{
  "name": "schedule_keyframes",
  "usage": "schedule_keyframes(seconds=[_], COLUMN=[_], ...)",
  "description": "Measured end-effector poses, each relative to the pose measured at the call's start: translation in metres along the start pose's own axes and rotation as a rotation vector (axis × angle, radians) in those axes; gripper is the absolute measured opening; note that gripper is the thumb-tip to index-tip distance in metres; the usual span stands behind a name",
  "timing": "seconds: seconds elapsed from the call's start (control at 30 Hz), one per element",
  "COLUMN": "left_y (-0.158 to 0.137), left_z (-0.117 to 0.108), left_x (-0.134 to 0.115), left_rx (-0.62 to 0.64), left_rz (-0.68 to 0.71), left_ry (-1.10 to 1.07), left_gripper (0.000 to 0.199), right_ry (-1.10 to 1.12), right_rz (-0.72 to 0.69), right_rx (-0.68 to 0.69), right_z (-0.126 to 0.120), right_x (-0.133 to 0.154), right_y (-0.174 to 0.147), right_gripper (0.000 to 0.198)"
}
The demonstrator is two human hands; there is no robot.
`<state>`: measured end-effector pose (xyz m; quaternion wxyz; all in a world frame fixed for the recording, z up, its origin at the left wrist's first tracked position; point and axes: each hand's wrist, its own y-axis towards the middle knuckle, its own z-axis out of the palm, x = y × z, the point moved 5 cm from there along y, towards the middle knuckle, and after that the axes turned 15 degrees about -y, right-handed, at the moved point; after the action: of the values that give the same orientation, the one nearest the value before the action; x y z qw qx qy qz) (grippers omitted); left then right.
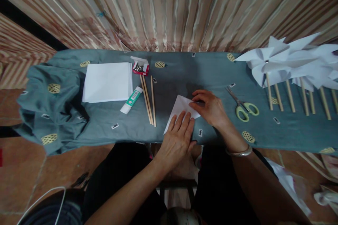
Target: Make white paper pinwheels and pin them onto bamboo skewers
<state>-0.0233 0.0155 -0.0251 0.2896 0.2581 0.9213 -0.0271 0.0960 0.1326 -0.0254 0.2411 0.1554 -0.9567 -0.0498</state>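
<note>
A folded sheet of white paper [180, 105] lies on the cloth-covered table in front of me, its top showing as a point. Across its lower part my left hand [177, 135] rests flat, fingers stretched out over the paper. My right hand [207, 107] is at the paper's right corner, thumb and fingers pinching that edge. Part of the sheet is hidden under my hands. Green-handled scissors [244, 109] lie a little to the right of my right hand.
To the left are a stack of white paper [107, 82], a glue stick [132, 100], thin wooden sticks [153, 102] and a small red box [141, 66] of metal pins. Several white paper pinwheels [277, 59] on sticks lie at the right. A curtain [169, 10] hangs behind the table.
</note>
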Motion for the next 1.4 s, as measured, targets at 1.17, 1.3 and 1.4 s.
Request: schedule_keyframes(seconds=[1.17, 1.3, 1.4], left_y=[-0.002, -0.02, -0.039], left_z=[0.003, -0.002, -0.006], left_x=[0.005, 0.009, 0.013], left_rx=[0.032, 0.012, -0.029], left_rz=[-0.001, -0.004, -0.011], left_ry=[0.041, 0.066, 0.097], left_gripper=[0.063, 0.06, 0.061], right_ry=[-0.241, -0.223, -0.216], right_rz=[0.034, 0.088, 0.083], right_rx=[-0.045, -0.131, -0.161], right_z=[-0.003, -0.009, -0.01], right_x=[-0.024, -0.048, -0.058], right_y=[-0.062, -0.056, -0.054], right_gripper=[0.07, 0.069, 0.064])
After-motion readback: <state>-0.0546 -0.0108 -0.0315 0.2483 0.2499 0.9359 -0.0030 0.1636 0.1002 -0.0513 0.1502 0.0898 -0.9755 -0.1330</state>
